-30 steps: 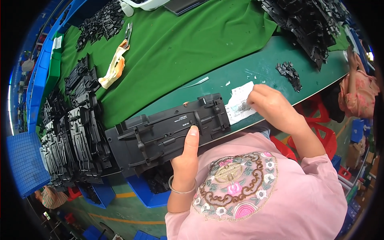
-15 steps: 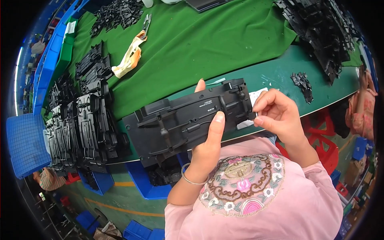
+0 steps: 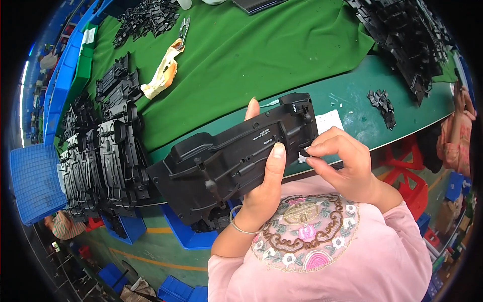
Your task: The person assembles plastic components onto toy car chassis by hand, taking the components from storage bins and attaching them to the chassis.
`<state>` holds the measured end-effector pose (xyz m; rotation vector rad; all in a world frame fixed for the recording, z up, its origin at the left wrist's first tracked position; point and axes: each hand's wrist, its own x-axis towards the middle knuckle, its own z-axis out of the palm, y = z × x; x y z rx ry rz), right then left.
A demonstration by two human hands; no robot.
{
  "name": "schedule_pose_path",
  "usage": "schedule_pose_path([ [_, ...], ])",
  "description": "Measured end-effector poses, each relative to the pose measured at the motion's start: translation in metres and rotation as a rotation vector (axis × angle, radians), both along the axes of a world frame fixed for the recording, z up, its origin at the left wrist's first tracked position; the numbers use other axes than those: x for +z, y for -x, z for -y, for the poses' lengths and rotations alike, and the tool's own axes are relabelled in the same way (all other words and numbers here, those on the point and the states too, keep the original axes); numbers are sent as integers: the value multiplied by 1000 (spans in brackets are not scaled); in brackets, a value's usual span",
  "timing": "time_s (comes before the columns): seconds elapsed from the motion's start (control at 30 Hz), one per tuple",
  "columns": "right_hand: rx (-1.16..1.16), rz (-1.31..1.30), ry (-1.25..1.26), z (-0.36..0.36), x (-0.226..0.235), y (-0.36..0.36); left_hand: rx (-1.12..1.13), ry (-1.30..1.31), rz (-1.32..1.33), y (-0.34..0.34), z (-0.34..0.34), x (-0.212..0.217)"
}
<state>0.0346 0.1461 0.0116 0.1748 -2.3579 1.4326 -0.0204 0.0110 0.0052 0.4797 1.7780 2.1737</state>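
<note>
A long black moulded plastic panel with ribs and raised pockets is held up at a tilt above the table's front edge. My left hand grips it at the middle, thumb across the near face and a fingertip showing over the far edge. At the panel's right end, my right hand pinches a small black plastic clip between thumb and forefinger. The clip is at the panel's lower right corner; whether it touches cannot be told. Behind that end lies a white paper sheet, partly covered.
Stacks of similar black panels stand at left, with another heap at far right. Small black clips lie on the green table. Cutters with cloth-wrapped handles rest on the green cloth. Blue bins sit below the edge.
My right hand has moved left and slightly down with the clip, to the panel's lower right corner. The panel has tilted, its left end dropping and its right end rising.
</note>
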Motion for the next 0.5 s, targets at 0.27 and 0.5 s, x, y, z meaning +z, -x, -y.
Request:
schedule_pose_path([
  [0.27, -1, 14, -28, 3, 0, 1, 13, 17, -28, -2, -1, 3],
  [0.5, 62, 80, -61, 1, 2, 4, -29, 79, -48, -2, 2, -1],
])
